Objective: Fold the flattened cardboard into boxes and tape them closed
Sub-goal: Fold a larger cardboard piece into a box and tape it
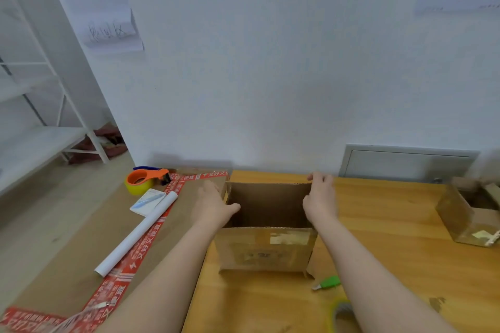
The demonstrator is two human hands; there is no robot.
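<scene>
- We note 1 cardboard box (266, 250), brown, stood upright at centre of the wooden table (378, 224). Top open, interior dark, worn label patch on the near wall, lower flaps splayed at the base.
- Left hand (213, 204) grips the left wall, thumb inside the rim.
- Right hand (320, 197) grips the right wall at the far corner.
- Boxes erected: 2, incl. second box (460, 216) at far right.
- Flat cardboard sheet (81, 232), red-taped: 1, left.
- Tape: 1 tape dispenser (142, 180), 1 loose tape roll (339, 315).
- Misc.: 1 green cutter (328, 282), 1 white tube (136, 235), 1 notepad (147, 201).
</scene>
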